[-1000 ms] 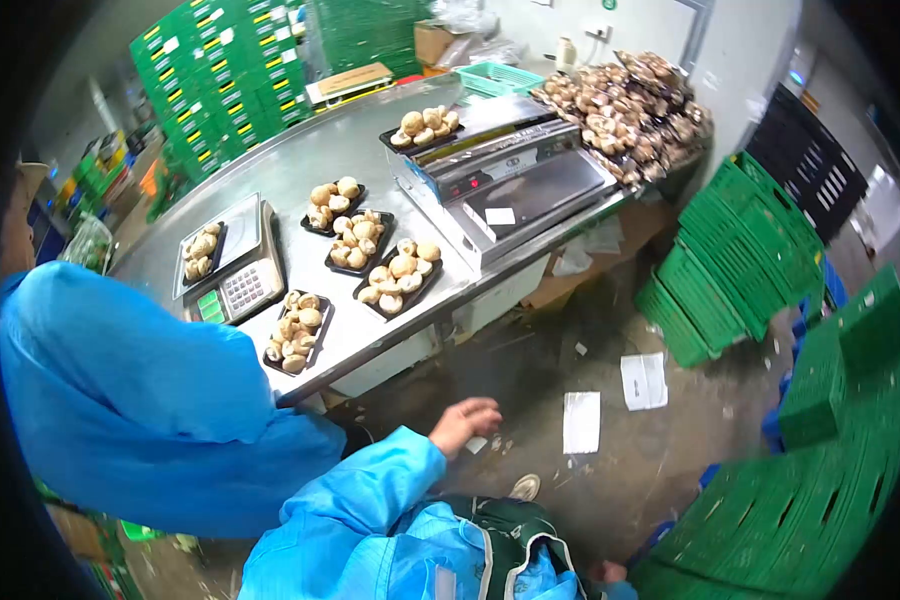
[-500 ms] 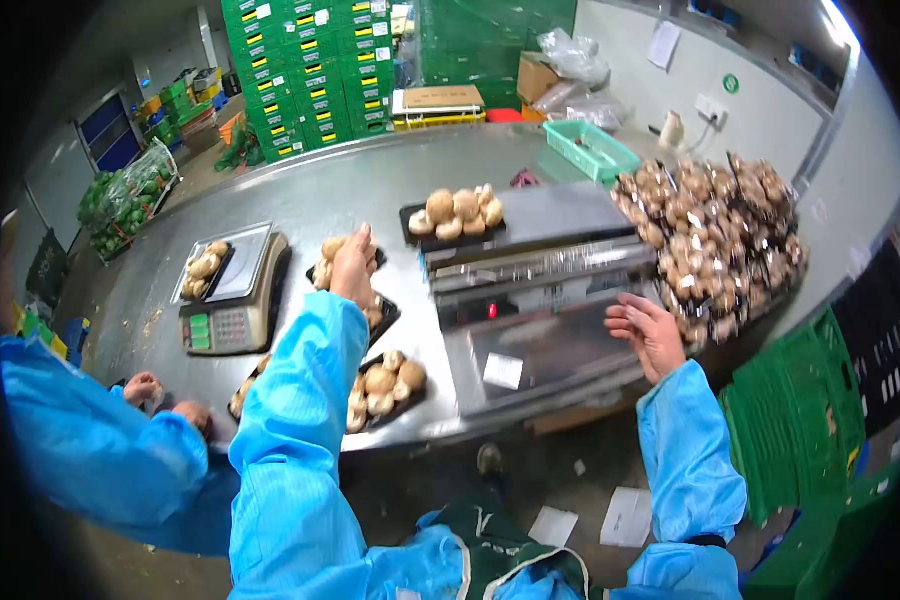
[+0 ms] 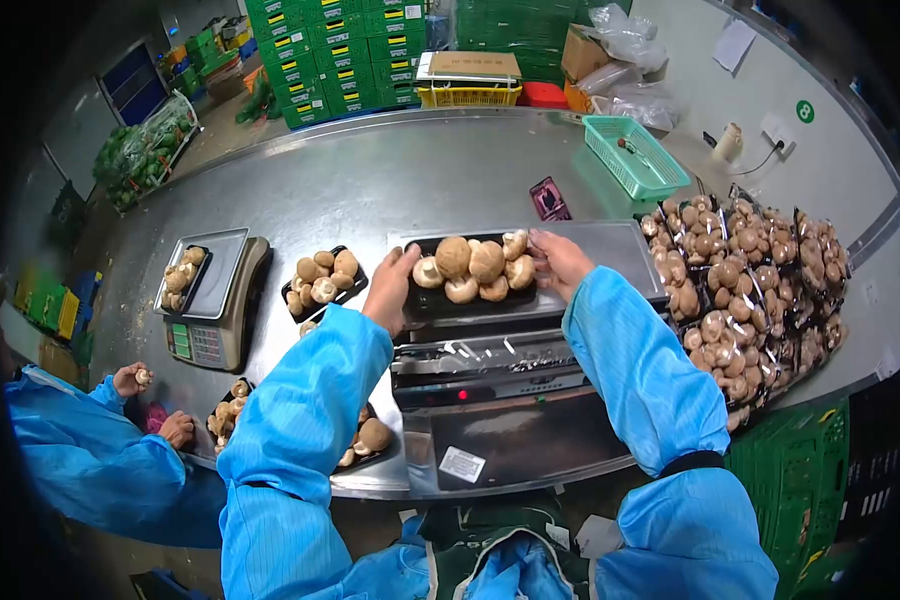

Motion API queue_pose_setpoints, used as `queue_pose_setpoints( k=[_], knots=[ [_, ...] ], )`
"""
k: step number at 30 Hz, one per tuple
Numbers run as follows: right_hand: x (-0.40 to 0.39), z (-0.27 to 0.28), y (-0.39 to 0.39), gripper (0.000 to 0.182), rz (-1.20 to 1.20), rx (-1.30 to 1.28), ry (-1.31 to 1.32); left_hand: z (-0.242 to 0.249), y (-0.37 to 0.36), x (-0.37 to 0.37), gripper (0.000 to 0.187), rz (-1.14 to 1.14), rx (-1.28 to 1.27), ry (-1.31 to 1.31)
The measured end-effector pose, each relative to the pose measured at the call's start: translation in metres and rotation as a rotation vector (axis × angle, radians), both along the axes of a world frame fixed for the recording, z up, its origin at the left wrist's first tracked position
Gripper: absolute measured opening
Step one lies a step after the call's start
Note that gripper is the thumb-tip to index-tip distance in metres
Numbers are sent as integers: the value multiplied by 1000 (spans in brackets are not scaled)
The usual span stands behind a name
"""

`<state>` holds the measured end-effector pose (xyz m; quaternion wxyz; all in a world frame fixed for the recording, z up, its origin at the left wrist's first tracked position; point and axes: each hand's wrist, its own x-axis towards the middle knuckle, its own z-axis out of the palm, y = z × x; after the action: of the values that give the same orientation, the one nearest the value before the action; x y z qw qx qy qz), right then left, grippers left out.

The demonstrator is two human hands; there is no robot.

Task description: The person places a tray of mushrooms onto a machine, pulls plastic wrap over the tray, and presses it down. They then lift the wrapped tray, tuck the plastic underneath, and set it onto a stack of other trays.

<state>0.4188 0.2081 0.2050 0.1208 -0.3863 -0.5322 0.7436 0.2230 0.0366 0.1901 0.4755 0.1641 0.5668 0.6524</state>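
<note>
A black tray of brown mushrooms (image 3: 473, 268) is on the upper plate of the wrapping machine (image 3: 490, 360). My left hand (image 3: 390, 290) grips the tray's left end, and my right hand (image 3: 560, 262) holds its right end, fingers at the rim. Left of my left hand lies another mushroom tray (image 3: 322, 280) on the metal table (image 3: 300, 185). One more tray (image 3: 370, 440) shows partly beyond my left sleeve. A small white label (image 3: 462, 464) lies on the machine's front surface.
Many wrapped mushroom packs (image 3: 750, 290) are heaped at the right. A scale (image 3: 215, 300) bears a mushroom tray at the left. Beside it a co-worker's hand (image 3: 130, 379) holds a mushroom. A green basket (image 3: 635, 157) and a pink card (image 3: 549, 199) are behind the machine.
My left hand has moved right from the loose trays to the tray on the machine. My right hand has come up and in to that tray's other end. The view has shifted.
</note>
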Motion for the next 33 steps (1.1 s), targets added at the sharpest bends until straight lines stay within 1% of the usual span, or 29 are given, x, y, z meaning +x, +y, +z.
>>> queue_pose_setpoints(
  k=[2,3,6,8,9,10,11,12,14,16,17,18,19,20,21,22,23,24,26,27,28,30,31,32,33],
  knots=[
    [17,4,13,43,2,26,-33,-3,13,22,70,21,-34,137],
    [28,6,17,43,7,22,-37,26,11,44,74,4,-116,104],
    [63,6,30,47,11,53,-80,17,23,65,75,-42,-100,155],
    [85,1,42,40,0,68,-74,4,28,77,75,-35,-103,170],
    [92,-3,49,44,-20,60,-99,-1,29,81,74,-43,-94,199],
    [104,-4,57,44,-3,47,-92,-6,27,83,74,-53,-88,228],
    [115,5,59,46,19,179,-121,4,22,87,71,-61,-123,198],
    [127,12,63,48,43,312,-148,10,14,88,64,-39,-142,291],
    [164,10,80,39,285,904,-101,12,-16,73,46,-97,-112,735],
    [192,12,90,37,600,1347,8,34,-48,65,32,-218,-269,1363],
    [198,14,88,38,746,1464,19,27,-61,57,28,-226,-194,1609],
    [199,20,85,39,888,1582,27,33,-71,55,33,-372,-259,1747],
    [196,28,80,39,1044,1687,-23,38,-74,53,34,-514,-274,1877],
    [189,27,75,39,1043,1690,-10,43,-75,51,36,-665,-282,2002],
    [182,24,70,39,1107,1750,34,48,-73,50,36,-664,-287,2008],
    [176,19,66,40,1170,1808,72,51,-68,49,37,-809,-290,2033],
    [170,7,64,35,1236,1910,82,51,-65,48,39,-959,-286,2048],
    [164,0,62,35,1230,1902,68,47,-62,45,39,-971,-272,2047],
    [149,-8,61,29,1211,1769,192,39,-54,37,44,-1058,-127,2082],
    [146,-12,58,21,1213,1632,177,36,-50,32,46,-1110,-101,2098],
    [146,-17,55,21,1203,1636,149,31,-47,28,39,-1104,-17,2077],
    [149,-21,44,14,799,1042,250,17,-39,41,32,-988,7,1838],
    [158,-14,41,11,666,666,87,15,-37,51,24,-867,141,1600],
    [166,-5,34,11,653,674,73,5,-38,65,16,-687,142,1219],
    [176,3,25,8,367,325,130,7,-42,78,12,-588,77,889]
  ],
)
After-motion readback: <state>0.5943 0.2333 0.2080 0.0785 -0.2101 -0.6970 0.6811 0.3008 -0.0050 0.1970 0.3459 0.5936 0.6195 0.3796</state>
